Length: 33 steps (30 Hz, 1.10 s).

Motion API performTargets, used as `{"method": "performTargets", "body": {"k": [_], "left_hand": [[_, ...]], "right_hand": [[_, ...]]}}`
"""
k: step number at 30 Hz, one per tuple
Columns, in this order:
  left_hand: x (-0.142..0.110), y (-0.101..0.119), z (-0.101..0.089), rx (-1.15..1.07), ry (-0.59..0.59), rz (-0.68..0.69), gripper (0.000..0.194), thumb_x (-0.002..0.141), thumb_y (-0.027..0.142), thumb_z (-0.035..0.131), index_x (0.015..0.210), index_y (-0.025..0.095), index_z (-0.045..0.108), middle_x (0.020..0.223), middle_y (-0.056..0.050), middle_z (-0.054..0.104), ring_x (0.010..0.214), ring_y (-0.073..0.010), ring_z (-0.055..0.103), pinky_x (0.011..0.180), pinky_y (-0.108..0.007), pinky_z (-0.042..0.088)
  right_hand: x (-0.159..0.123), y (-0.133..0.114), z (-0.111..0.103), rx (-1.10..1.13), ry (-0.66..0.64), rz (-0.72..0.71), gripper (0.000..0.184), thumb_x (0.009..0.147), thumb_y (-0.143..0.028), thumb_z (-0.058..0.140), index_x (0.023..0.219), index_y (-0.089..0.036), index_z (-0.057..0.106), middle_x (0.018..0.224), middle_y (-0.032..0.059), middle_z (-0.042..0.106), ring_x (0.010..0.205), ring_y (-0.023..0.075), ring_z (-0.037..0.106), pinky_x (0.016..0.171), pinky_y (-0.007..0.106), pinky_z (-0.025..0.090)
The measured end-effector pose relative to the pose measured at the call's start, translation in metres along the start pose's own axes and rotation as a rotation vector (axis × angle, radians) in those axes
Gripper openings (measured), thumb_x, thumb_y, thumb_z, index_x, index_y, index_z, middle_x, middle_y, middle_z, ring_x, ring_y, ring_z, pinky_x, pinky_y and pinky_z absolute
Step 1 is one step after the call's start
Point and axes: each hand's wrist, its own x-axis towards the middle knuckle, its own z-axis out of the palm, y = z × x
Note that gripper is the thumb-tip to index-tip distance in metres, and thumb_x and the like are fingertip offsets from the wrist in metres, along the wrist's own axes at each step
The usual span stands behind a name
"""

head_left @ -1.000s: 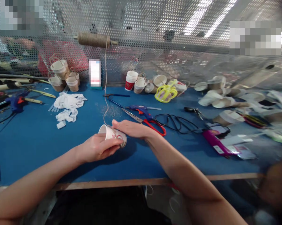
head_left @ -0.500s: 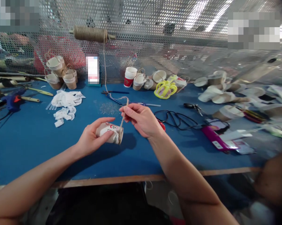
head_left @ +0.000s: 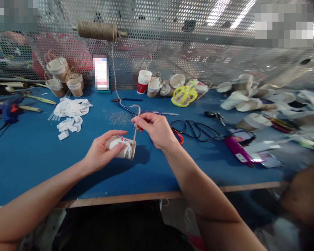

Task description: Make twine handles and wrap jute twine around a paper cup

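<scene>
My left hand [head_left: 101, 151] is wrapped round a small paper cup [head_left: 127, 150] with printed markings, tipped on its side above the table. Its rim end faces right, and brown twine circles it just below the rim. From there the twine [head_left: 135, 134] rises to my right hand [head_left: 154, 129], which pinches it between thumb and fingertips. Beyond those fingers the strand runs slack over the table and up to a twine spool [head_left: 96, 30] on a rod at the mesh wall.
Pliers [head_left: 124, 101] and red-handled scissors [head_left: 180, 136] lie behind my hands, beside a black cable [head_left: 196, 130]. Crumpled white paper [head_left: 72, 107] and a blue glue gun [head_left: 9, 109] are on the left. Several cups with twine handles [head_left: 75, 87] stand along the mesh. Loose cups [head_left: 253, 122] crowd the right.
The view has shifted slightly. The cup has turned a little in my left hand, so its printed red mark sits higher. My right hand still pinches the twine.
</scene>
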Motion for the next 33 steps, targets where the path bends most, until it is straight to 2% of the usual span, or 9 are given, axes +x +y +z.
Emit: {"method": "performTargets", "body": {"k": [12,21,33], "left_hand": [[-0.005,0.001,-0.002,-0.002,-0.004,0.038,0.027,0.076,0.027,0.059,0.100,0.014,0.061,0.081,-0.005,0.070,0.062,-0.0105,0.060,0.055,-0.018,0.049],[-0.007,0.000,-0.005,0.051,0.052,0.111,0.024,0.076,0.025,0.059,0.098,0.015,0.062,0.075,-0.003,0.069,0.055,-0.0089,0.056,0.050,-0.018,0.046],[-0.008,0.002,-0.006,0.122,0.131,0.174,0.019,0.075,0.023,0.061,0.093,0.017,0.065,0.078,-0.002,0.071,0.058,-0.0084,0.059,0.052,-0.016,0.047]], "right_hand": [[0.000,0.014,0.000,-0.042,-0.042,0.062,0.020,0.068,-0.035,0.064,0.068,-0.015,0.062,0.058,-0.0014,0.058,0.055,0.0085,0.049,0.056,0.025,0.039],[-0.002,0.015,0.005,-0.083,-0.073,0.091,0.018,0.071,-0.033,0.060,0.066,-0.015,0.061,0.060,-0.0011,0.057,0.053,0.0077,0.047,0.055,0.024,0.039],[-0.005,0.021,0.010,-0.113,-0.132,0.103,0.020,0.074,-0.033,0.059,0.070,-0.014,0.063,0.061,-0.0004,0.058,0.053,0.0075,0.047,0.053,0.023,0.037]]}}
